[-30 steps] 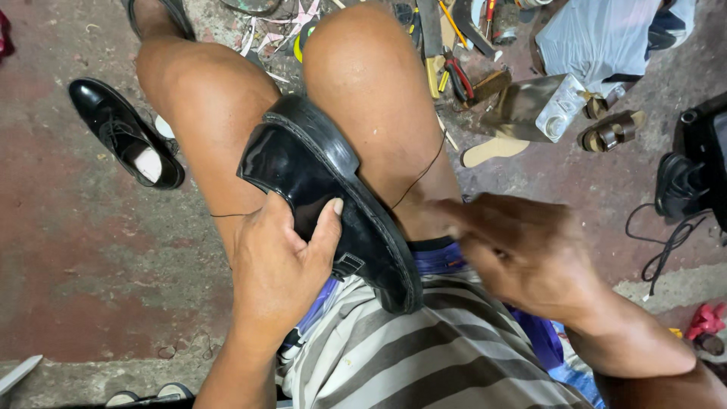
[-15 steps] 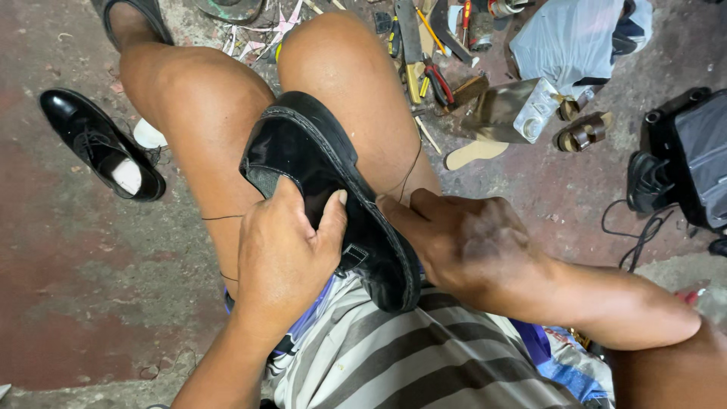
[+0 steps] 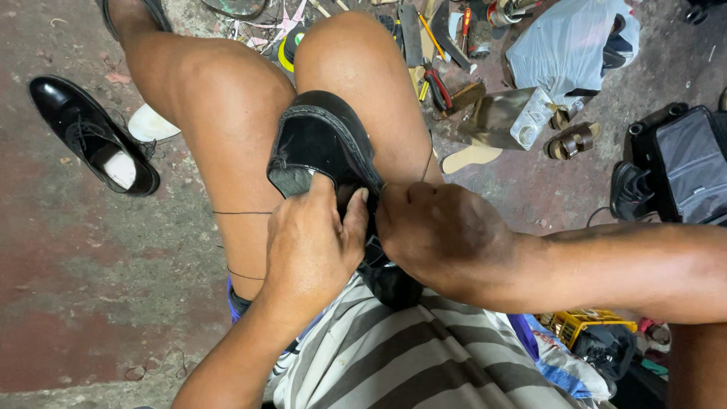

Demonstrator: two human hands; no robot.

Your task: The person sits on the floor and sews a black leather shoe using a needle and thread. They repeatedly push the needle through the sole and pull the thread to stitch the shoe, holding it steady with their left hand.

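The floor [image 3: 91,288] fills most of the view: rough concrete, stained reddish on the left side and grey toward the top and right, with grit and scraps scattered across it. It is a cluttered working spot at ground level, seen from above between the person's bare knees.

A dark case [image 3: 693,170] with a grey panel stands at the right edge. Above it in the frame lies a pale blue plastic bag [image 3: 575,38], and beside that a heap of hand tools [image 3: 439,53] with red and yellow handles spreads along the top. A shiny metal piece [image 3: 503,117], a brown sandal [image 3: 573,141] and a tan insole [image 3: 471,157] lie near one another just below the tools. A second black shoe [image 3: 95,136], laced, with a white lining showing, rests on the floor at the left, well apart from the hands. A white insole [image 3: 151,123] lies just beside it, partly behind the left knee.

The black leather shoe [image 3: 322,148] being worked on lies sole side up between the thighs, its toe pointing away from the body and its heel hidden under the hands, above a striped shirt [image 3: 401,356].

The left hand [image 3: 310,246] is closed over the shoe's middle, thumb and fingers pressing it down. The right hand [image 3: 439,235] is curled tight against the shoe's edge; what it pinches cannot be made out. A thin dark thread [image 3: 242,213] runs across the left thigh.
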